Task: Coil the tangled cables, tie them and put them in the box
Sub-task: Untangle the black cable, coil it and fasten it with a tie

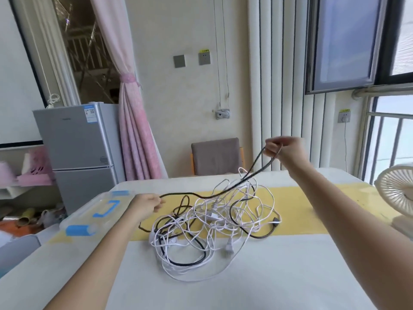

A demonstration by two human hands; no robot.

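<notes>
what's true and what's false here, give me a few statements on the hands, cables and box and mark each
1. The right hand holds a loop of the black cable raised above the table. True.
2. The left hand is empty. False: its fingers grip the black cable.
3. The white cables are coiled and tied. False: they lie tangled with the black cable.
4. The box sits left of the tangle. True.

A small grey fridge (80,153) stands on the left, next to a pink curtain (134,135). A brown chair (215,156) sits behind the white table (268,287). A white fan (395,193) is on the table's right side.
</notes>
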